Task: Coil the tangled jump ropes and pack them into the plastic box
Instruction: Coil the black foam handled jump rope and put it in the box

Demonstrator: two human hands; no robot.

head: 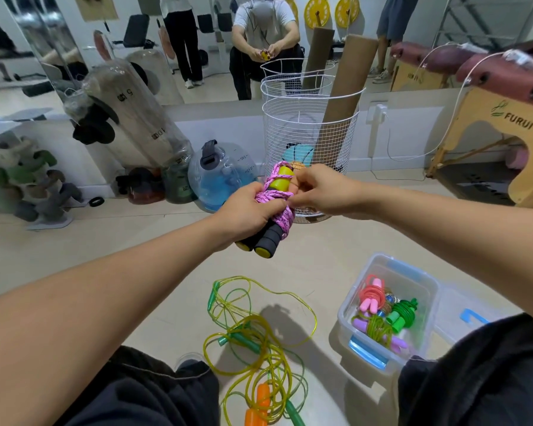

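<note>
We see a white wire basket [308, 130] holding cardboard tubes against the wall, then our clear plastic box [382, 305] on the floor with coiled ropes inside, beside loose yellow-green ropes [253, 339]. Our left hand [246, 210] grips the pink braided rope [277, 195] wound round foam handles while our right hand [323, 189] pinches its strand.

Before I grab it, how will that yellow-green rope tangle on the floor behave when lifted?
The tangled ropes look thin and floppy, so loops would probably sag and trail. Several handles, like the orange handles, would likely dangle and snag. It seems light.
</note>
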